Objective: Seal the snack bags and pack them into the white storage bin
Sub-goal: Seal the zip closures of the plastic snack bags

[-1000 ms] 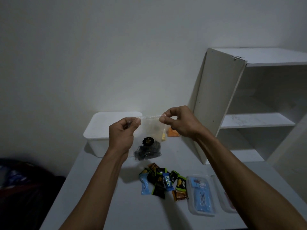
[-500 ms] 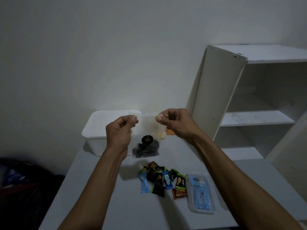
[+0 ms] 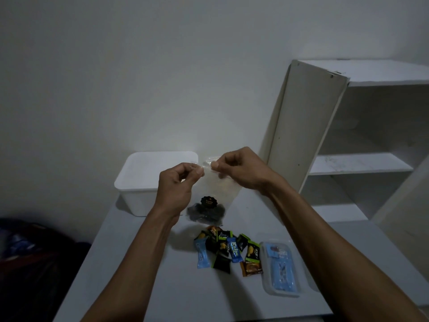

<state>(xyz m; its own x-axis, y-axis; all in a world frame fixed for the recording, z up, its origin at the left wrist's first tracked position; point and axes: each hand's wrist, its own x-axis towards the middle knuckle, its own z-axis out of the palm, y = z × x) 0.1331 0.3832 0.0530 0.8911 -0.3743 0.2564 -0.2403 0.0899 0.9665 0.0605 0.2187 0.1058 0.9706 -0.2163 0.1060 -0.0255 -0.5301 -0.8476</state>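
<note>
- We've got the clear snack bag (image 3: 214,196) up in the air, hanging in front of the white storage bin (image 3: 148,175) and just to its right, dark snacks and a black round label sagging at the bottom.
- Our left hand (image 3: 178,189) is pinched closed on the bag's top edge, thumb against fingertips; our right hand (image 3: 239,170) is pinched closed on the same strip, just beside it.
- The two pinches sit close together, so the top edge runs as a short, near-level line between them, its long axis left to right, the bag's body dropping straight below.
- That's the relation to watch, we'd say: the seal lies along that line, so pressing it shut means sliding along it, not down.
- Whether the strip is fully closed, we can't tell; it's too thin and glary.
- The bin is behind and left of the bag, so the left hand is the nearer one for the drop-in.
- Nearer us than the bin, loose wrapped snacks (image 3: 228,251) lie heaped on the table (image 3: 144,275), a clear lidded box (image 3: 279,268) just right of them.
- Right of the bin stands a white shelf unit (image 3: 348,140).
</note>
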